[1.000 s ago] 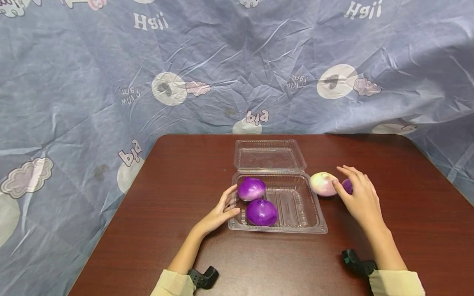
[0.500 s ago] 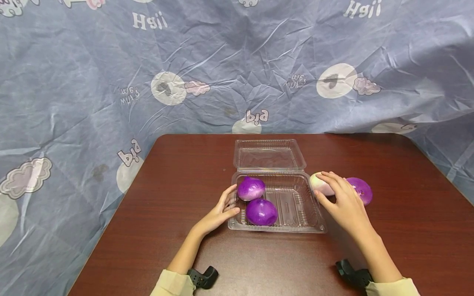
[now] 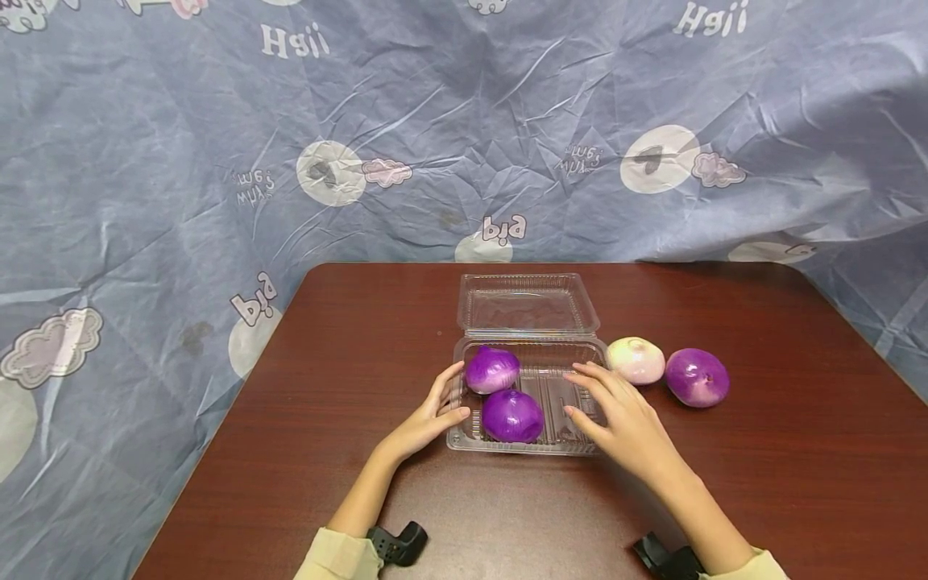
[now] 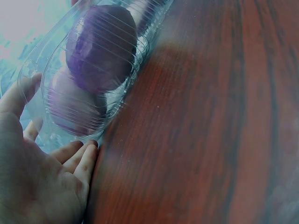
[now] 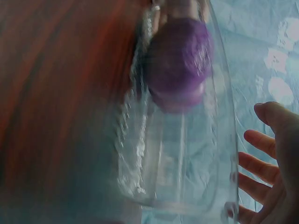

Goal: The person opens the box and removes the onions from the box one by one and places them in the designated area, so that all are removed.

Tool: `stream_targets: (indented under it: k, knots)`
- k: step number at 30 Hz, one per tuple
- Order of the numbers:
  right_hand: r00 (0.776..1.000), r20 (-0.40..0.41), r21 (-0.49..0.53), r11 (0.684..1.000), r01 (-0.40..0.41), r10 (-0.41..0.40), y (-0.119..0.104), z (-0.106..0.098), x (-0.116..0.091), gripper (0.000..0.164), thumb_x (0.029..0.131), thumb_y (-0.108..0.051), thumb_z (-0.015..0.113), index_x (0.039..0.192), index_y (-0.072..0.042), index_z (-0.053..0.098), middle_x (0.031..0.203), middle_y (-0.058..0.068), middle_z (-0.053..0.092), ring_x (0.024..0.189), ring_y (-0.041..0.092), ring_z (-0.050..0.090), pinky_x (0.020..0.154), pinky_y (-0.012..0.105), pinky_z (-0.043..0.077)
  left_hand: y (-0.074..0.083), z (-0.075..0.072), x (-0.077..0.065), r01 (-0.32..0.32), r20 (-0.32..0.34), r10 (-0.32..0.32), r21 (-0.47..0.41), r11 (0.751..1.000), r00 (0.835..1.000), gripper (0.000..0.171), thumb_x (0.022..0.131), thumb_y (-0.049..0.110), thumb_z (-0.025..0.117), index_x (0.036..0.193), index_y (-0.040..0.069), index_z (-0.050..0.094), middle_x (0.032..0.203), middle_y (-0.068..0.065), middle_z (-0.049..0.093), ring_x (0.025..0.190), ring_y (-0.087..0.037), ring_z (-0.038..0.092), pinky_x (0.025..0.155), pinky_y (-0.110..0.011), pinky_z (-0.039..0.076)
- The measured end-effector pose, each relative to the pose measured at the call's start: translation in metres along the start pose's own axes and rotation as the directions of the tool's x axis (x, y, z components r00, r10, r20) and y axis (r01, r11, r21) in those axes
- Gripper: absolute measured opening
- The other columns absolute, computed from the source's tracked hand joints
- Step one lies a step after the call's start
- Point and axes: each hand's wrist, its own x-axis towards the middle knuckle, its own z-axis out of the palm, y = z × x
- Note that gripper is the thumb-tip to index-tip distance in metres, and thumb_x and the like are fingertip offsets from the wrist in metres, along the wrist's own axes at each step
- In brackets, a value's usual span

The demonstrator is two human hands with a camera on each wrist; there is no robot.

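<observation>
"Two purple onions (image 3: 513,417) inside the clear container (image 3: 540,449). Hands?"
"Left hand (image 3: 416,423), fingers loosely extended, at its left rim; right hand (image 3: 629,423), fingers spread and empty, above its right half."

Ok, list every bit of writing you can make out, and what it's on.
"Haii", as it seems to read: cloth, twice, near the top.
"bia", as it seems to read: cloth, twice, lower down.
Small dark lettering: cloth; too faint to read.
Top-left corner lettering: cloth; cut off, unreadable.
Box, onions: none visible.
</observation>
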Motion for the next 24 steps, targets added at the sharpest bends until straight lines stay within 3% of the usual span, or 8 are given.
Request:
stream_targets:
  k: [6,17,24]
  knots:
    - [0.997,0.052,0.005,0.999,0.053,-0.054,-0.011,0.011,0.001,0.042,0.076,-0.025,0.07,0.115,-0.016,0.059,0.122,0.006,0.056,0.11,0.027,0.055,0.091,0.046,0.045,0.0,0.0,0.001,0.008,-0.004,-0.008,-0.005,1.0,1.0,0.069,0.093,0.016,0.049,0.145,0.024,0.005,0.151,-0.014,0.012,0.138,-0.032,0.017,0.112,-0.049,0.02]
    - [0.985,0.158,0.013,0.998,0.068,-0.069,-0.03,0.023,0.007,0.042,0.08,-0.034,0.066,0.118,-0.019,0.058,0.125,0.005,0.055,0.108,0.026,0.058,0.085,0.045,0.05,0.0,0.0,0.001,0.009,-0.005,-0.009,-0.001,1.0,1.0,0.069,0.093,0.017,0.049,0.145,0.023,0.005,0.151,-0.014,0.013,0.138,-0.032,0.018,0.112,-0.048,0.021]
    - [0.974,0.225,0.05,0.999,0.012,-0.023,-0.036,0.032,0.011,0.043,0.081,-0.036,0.065,0.12,-0.02,0.057,0.124,0.004,0.054,0.111,0.024,0.056,0.081,0.044,0.051,0.0,0.0,0.001,-0.009,0.0,0.009,0.002,1.0,1.0,0.068,0.093,0.018,0.049,0.145,0.021,0.005,0.151,-0.015,0.012,0.138,-0.033,0.017,0.111,-0.05,0.021]
